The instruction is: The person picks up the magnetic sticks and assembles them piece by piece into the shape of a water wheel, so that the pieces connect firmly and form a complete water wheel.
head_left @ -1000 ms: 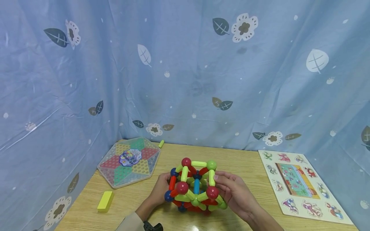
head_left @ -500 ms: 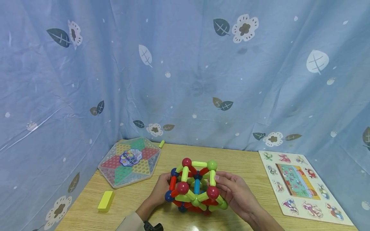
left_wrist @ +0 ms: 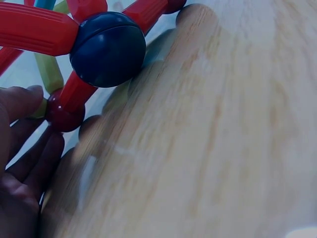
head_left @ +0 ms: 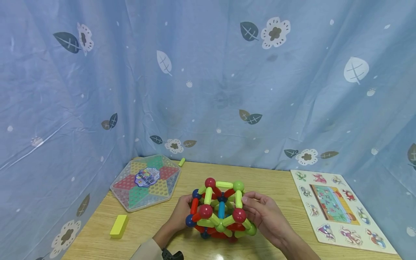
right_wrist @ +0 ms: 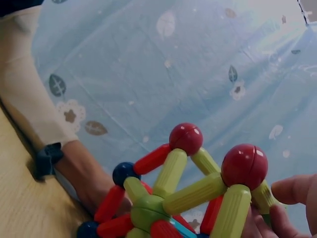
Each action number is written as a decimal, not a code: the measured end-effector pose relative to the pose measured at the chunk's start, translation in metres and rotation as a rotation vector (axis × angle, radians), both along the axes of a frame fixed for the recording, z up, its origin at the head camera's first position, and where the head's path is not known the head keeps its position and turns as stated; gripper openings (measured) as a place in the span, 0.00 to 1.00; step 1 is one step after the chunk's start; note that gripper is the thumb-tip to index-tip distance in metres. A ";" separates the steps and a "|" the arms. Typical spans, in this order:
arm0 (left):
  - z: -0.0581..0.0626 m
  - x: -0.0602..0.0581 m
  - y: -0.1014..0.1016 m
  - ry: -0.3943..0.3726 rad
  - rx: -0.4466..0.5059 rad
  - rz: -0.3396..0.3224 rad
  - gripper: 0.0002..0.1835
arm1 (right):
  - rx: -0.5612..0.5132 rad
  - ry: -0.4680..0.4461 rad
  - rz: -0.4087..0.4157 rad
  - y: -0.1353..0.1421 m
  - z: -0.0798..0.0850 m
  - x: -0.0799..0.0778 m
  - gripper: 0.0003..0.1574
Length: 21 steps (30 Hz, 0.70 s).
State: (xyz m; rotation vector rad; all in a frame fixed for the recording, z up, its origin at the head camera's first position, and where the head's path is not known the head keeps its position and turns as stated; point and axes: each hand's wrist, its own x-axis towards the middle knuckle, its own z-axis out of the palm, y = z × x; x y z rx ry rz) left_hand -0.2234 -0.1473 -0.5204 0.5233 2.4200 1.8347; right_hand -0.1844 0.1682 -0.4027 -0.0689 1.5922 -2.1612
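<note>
A cage-like structure of magnetic sticks and balls (head_left: pixel 220 226) stands on the table between both hands. It joins yellow-green, red and blue sticks with red, green and dark blue balls. My left hand (head_left: pixel 180 213) holds its left side, the fingertips partly hidden behind it. In the left wrist view, thumb and fingers lie around a yellow-green stick beside a low red ball (left_wrist: pixel 64 113). At the right, my right hand (head_left: pixel 264 216) pinches an upright yellow-green stick (head_left: pixel 238 199) near its thumb. The right wrist view shows this grip beside a red ball (right_wrist: pixel 244 165).
A Chinese checkers board (head_left: pixel 169 193) lies at the back left, with a loose yellow-green stick (head_left: pixel 182 162) beside it. Nearer stands a yellow block (head_left: pixel 118 226). An animal puzzle board (head_left: pixel 300 202) lies on the right. A blue patterned curtain (head_left: pixel 208 90) encloses the wooden table (head_left: pixel 276 180).
</note>
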 end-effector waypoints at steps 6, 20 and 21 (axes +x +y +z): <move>0.001 0.001 0.004 -0.021 -0.003 0.015 0.09 | 0.157 0.227 -0.021 0.020 -0.003 -0.007 0.11; 0.001 -0.001 0.005 0.034 -0.073 0.021 0.08 | 0.366 0.600 0.013 0.058 -0.109 -0.047 0.26; 0.001 -0.001 0.005 0.032 -0.064 0.012 0.08 | 0.379 0.610 0.048 0.054 -0.113 -0.048 0.26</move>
